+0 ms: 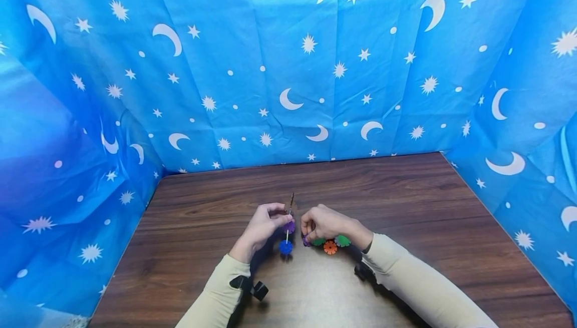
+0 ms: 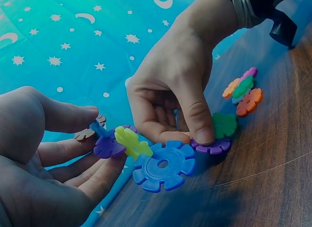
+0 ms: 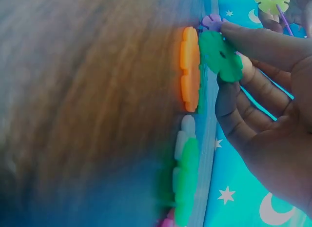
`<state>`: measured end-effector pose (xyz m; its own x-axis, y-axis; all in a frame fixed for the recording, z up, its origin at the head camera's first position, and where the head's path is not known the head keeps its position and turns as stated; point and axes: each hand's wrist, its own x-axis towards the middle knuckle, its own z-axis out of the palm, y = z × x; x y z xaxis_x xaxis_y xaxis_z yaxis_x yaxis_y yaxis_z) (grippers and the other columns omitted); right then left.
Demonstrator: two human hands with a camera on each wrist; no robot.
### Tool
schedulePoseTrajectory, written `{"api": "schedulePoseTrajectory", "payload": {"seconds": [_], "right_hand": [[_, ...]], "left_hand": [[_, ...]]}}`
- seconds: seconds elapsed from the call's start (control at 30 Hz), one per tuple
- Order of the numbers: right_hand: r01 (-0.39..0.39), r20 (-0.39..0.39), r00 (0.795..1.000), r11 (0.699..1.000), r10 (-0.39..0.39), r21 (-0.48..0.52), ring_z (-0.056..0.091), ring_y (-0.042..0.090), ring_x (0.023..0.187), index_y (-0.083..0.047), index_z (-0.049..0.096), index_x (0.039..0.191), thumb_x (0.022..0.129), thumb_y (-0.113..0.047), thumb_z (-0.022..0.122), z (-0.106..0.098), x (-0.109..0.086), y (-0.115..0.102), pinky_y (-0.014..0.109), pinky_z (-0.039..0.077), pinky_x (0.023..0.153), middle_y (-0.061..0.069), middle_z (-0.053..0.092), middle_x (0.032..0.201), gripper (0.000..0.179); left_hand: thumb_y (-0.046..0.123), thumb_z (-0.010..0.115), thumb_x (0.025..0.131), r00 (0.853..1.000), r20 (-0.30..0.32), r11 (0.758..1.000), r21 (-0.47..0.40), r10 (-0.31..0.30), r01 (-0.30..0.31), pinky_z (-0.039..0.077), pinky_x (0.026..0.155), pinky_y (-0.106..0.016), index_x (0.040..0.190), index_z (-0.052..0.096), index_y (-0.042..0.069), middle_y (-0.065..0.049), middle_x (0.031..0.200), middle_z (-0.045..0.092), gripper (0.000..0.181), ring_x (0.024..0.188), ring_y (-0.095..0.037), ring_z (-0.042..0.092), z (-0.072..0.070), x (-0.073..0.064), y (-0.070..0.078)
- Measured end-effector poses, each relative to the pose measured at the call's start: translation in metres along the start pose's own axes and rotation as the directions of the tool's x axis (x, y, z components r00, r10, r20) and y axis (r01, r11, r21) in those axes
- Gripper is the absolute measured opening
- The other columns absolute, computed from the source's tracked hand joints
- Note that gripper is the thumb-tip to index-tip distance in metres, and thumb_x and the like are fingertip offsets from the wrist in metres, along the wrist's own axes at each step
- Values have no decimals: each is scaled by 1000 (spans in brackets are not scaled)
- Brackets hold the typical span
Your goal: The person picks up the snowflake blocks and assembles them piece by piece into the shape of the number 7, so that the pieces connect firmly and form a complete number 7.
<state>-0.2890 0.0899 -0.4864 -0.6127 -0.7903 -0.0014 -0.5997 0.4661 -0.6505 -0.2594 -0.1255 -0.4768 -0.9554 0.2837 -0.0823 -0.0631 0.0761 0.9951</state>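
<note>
My left hand (image 1: pixel 263 225) holds a chain of notched flower-shaped plastic discs between thumb and fingers. In the left wrist view the chain shows a brown disc (image 2: pixel 86 133), a purple disc (image 2: pixel 108 148), a yellow disc (image 2: pixel 132 143) seen nearly edge-on, and a blue disc (image 2: pixel 146 180) at the lower end. Close by on the right, my right hand (image 1: pixel 329 223) pinches a purple disc (image 2: pixel 219 148) and a green disc (image 3: pixel 220 53), which touch each other. Whether those two are joined I cannot tell. The hands are a short gap apart, above the table.
Loose discs lie on the wooden table (image 1: pixel 207 248) beneath and beside the right hand: an orange one (image 1: pixel 330 247), a green one (image 1: pixel 343 240) and, in the left wrist view, a pink one (image 2: pixel 250 72). A blue star-and-moon cloth (image 1: pixel 279 57) hangs behind and at both sides.
</note>
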Motion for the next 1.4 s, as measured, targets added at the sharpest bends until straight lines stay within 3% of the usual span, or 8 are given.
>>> {"api": "schedulePoseTrajectory", "payload": {"seconds": [0.5, 0.8, 1.2, 1.4], "right_hand": [[-3, -27, 1000, 999, 4, 40, 60, 1, 64, -18, 68, 75, 79, -7, 78, 0, -1, 2, 20, 52, 60, -11, 66, 70, 14], [-22, -105, 994, 998, 27, 56, 62, 1, 67, -18, 69, 76, 80, -10, 78, -2, 0, 9, 19, 54, 63, -12, 67, 72, 13], [-17, -198, 980, 999, 25, 42, 63, 1, 69, -17, 72, 82, 83, -12, 77, -25, 4, 5, 20, 53, 66, -12, 68, 73, 7], [-45, -268, 962, 998, 56, 48, 64, 4, 68, -20, 72, 83, 84, -16, 77, -38, 6, 2, 21, 52, 63, -13, 68, 74, 6]], "left_hand": [[-3, 65, 89, 1000, -4, 1000, -9, -16, 16, 57, 78, -28, 112, 57, -12, -13, 92, 70, 26, 82, -14, 69, -1, -1, -3], [-3, 65, 89, 1000, -5, 1000, -22, -10, 10, 57, 77, -27, 110, 57, -12, -12, 89, 71, 24, 80, -14, 69, -1, -1, -3], [-3, 65, 88, 1000, -22, 1000, -8, -18, 18, 58, 77, -30, 109, 57, -10, -7, 88, 69, 23, 80, -14, 70, -1, 1, -5], [-4, 65, 88, 1000, -19, 1000, -18, -25, 25, 57, 78, -33, 110, 57, -11, -7, 88, 69, 25, 79, -14, 69, -1, 2, -4]]}}
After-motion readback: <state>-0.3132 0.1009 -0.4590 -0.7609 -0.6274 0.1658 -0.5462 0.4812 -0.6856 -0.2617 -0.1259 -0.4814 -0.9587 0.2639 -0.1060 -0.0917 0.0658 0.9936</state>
